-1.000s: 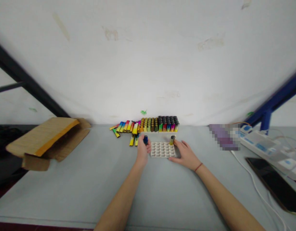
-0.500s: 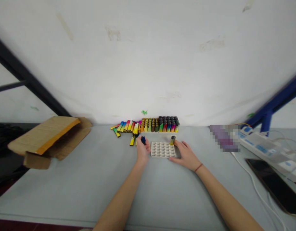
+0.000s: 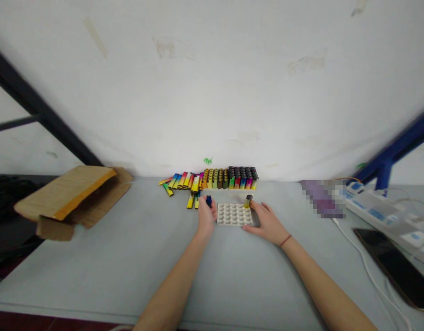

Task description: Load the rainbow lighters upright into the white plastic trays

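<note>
My left hand (image 3: 207, 217) is closed around a dark blue lighter (image 3: 208, 200), whose end sticks up above the fingers; most of it is hidden. Just to the right lies a white tray (image 3: 228, 224) with rows of round hollows. My right hand (image 3: 265, 219) grips the tray's right end, thumb along the front edge and fingers towards the back corner. Beside those fingers, a yellow lighter with a dark top (image 3: 247, 202) stands upright in the back right part of the tray.
Behind the tray stand packed rows of yellow-topped lighters (image 3: 215, 179) and black-topped lighters (image 3: 242, 177). Loose colourful lighters (image 3: 184, 180) lie left of them. An open cardboard box (image 3: 70, 193) sits at the left. A power strip (image 3: 380, 211), cables and a dark phone (image 3: 394, 262) are at the right.
My left hand and the blue lighter have shifted very slightly, with the lighter tilting a little. The view has moved a touch. My right hand stays on the tray.
</note>
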`<state>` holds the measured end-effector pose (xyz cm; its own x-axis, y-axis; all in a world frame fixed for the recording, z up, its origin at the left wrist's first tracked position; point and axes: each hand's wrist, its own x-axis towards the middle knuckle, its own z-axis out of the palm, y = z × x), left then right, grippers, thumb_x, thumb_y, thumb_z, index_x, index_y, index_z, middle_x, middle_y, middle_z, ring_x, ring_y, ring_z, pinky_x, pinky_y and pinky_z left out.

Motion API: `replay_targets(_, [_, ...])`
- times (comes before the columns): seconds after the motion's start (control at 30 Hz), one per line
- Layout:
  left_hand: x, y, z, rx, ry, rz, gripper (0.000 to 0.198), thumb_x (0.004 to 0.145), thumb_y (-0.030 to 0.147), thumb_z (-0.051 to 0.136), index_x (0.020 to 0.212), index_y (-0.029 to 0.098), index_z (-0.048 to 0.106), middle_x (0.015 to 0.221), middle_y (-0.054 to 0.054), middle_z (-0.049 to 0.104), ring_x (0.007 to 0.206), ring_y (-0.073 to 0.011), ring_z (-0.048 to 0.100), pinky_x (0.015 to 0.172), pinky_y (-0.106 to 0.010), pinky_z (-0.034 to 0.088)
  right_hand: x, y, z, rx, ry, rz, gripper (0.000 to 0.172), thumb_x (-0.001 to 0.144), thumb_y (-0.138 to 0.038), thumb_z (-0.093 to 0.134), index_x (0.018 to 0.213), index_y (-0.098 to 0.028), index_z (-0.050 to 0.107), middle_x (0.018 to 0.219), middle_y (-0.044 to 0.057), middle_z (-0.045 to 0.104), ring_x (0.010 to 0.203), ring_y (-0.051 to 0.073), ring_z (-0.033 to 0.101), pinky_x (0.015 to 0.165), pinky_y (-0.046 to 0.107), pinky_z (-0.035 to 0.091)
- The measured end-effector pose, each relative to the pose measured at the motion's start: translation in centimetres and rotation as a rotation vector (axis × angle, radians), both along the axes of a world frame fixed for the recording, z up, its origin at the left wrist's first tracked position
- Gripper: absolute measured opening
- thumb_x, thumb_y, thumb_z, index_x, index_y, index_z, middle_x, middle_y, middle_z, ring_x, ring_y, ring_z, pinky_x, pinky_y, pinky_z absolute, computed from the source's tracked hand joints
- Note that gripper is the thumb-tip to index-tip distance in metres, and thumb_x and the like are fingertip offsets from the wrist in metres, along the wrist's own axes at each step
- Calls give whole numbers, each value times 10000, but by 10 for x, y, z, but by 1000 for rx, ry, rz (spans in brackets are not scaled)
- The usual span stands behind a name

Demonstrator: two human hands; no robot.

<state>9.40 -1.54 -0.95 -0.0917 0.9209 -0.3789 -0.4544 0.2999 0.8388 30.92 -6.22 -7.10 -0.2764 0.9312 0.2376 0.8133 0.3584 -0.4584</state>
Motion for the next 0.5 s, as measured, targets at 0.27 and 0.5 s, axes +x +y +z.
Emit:
replay_targets(0.27, [5,-4,-14,361,206,-50,399,861,609,525,965,225,498,600,73,457,463,-90,395,470,-199,338,0,0,0,11,-1,4,866,809,-535,692,1500,-155,336,1443,211,549,1327,346,526,1169,606,256])
replay_targets(0.5, [12,-17,-15,851,752,-211,266,912,451,558,987,211,647,1035,-91,649,991,-226,594,926,-370,460,0,0,3,10,1,17,872,800,-517,700,1507,-167,327,1433,207,558,1314,346,535,1160,610,266])
